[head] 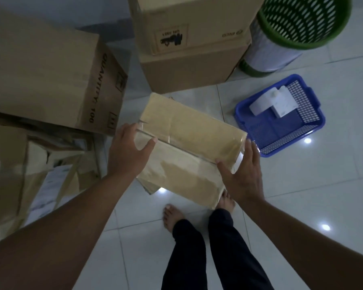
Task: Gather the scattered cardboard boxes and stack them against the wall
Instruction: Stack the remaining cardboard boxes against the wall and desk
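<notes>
Item: taped box (189,147) — flat, pale cardboard, held above the floor (302,195) in front of the person's legs, long axis running from near-left to far-right across the body.

Left hand (130,151): on the box's left end, thumb over the top face, fingers (124,130) curled round the edge.

Right hand (243,174): on the right end, thumb on top, fingers flat along the side; both hands equally near, one at each end.

Stack (193,49): two brown boxes, one on the other, straight ahead beyond the held box — judged the likely place for it, lifted forward and up.

Left box (50,76): large, tilted, resting on crumpled cardboard.

Also: blue basket (310,97), green bin (302,21).
</notes>
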The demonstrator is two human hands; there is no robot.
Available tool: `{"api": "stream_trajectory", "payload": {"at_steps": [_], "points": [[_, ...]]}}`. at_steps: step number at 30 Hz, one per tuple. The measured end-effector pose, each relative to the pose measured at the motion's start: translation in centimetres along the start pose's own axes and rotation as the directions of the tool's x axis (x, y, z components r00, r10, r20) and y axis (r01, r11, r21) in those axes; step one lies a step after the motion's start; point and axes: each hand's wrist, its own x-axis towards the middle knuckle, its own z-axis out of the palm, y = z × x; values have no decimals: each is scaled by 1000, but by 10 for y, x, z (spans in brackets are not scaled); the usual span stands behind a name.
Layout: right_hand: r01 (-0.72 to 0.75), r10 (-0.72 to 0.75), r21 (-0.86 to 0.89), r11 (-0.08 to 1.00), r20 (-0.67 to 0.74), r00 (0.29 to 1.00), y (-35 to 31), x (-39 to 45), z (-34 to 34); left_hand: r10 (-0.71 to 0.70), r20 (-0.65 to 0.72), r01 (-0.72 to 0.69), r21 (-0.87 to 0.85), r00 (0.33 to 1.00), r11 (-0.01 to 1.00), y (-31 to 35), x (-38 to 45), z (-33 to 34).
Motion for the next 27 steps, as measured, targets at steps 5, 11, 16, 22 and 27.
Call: {"api": "stream_trajectory", "payload": {"at_steps": [5, 11, 16, 22, 27], "points": [[-150, 132, 195, 969, 101, 986, 3, 11, 27, -70, 9, 71, -20, 997, 997, -6, 10, 25], [-258, 231, 326, 909, 120, 965, -4, 19, 39, -188, 34, 190, -62, 982, 980, -14, 17, 38], [-342, 318, 377, 861, 126, 940, -6, 22, 38, -175, 18, 176, -80, 984, 981, -15, 21, 37], [-303, 285, 352, 886, 102, 953, -13, 14, 20, -193, -57, 184, -132, 980, 974, -11, 1, 27], [-220, 211, 283, 934, 63, 976, -44, 0, -18, -212, -117, 186, -200, 970, 962, 4, -32, -15]]}}
